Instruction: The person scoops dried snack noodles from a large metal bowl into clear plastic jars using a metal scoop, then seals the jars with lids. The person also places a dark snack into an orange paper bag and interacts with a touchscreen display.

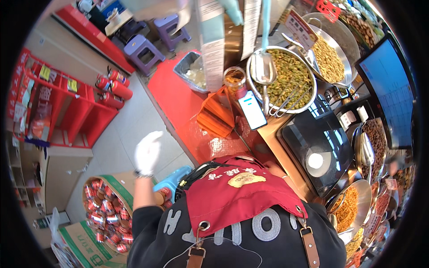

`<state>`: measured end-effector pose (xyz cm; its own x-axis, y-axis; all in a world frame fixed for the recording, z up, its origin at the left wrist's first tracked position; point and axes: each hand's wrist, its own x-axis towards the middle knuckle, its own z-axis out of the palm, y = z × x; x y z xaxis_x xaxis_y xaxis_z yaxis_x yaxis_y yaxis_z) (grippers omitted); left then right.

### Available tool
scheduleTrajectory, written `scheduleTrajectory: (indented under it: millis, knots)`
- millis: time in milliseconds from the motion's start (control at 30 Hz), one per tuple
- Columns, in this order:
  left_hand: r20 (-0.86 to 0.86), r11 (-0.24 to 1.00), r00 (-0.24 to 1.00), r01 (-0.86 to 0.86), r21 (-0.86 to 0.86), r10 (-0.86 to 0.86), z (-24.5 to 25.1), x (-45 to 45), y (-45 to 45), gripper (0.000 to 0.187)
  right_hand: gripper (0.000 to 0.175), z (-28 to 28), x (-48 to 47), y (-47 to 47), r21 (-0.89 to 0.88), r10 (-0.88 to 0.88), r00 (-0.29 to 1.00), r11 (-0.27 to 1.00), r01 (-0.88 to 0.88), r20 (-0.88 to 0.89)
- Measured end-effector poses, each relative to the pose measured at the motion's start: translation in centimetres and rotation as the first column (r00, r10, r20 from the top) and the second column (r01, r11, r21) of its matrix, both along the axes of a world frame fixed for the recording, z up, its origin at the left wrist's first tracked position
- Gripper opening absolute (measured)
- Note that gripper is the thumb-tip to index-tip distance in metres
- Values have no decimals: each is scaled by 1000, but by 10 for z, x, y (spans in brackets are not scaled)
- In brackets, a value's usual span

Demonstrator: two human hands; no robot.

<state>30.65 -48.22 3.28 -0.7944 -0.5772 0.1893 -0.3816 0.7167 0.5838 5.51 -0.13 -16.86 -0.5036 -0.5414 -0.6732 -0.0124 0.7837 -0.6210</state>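
Note:
My left hand [147,152], in a white glove with a dark band at the wrist, is raised over the grey tile floor. Its fingers look extended and nothing shows in them, though glare blurs the detail. My right hand [272,166] is bare and mostly hidden behind the red apron [221,197], close to the counter edge. What it touches cannot be seen. Below my left hand stands a cardboard box [129,191] holding several jars with red labels [107,211]. A light-blue plastic stool [176,179] is beside my body, with more jars near it.
On the counter are a black glass-topped scale [316,147], a phone [252,110], and a steel bowl [315,95] of green food with scoop [263,68] and tongs [291,97]. An orange bag [216,115], a bin [184,82], purple stools [142,50] and fire extinguishers [120,89] stand beyond.

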Motion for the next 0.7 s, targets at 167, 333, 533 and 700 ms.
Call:
scheduleTrajectory:
  millis: [167,333,533,700]
  knots:
    - [454,606,641,757,-244,-619,-66,-206,59,45,45,9,11,43,-106,135,983,983,-148,-126]
    - [858,507,373,847,-160,-353,-116,-290,57,54,60,-16,54,89,-37,-257,964,965,260,73]
    - [859,443,290,893,-83,-422,-101,-299,39,23,53,-53,145,105,117,-654,757,752,648,13]
    - [600,356,359,926,-129,-715,-3,-288,29,19,47,-1,168,62,154,-723,691,680,717,-27]
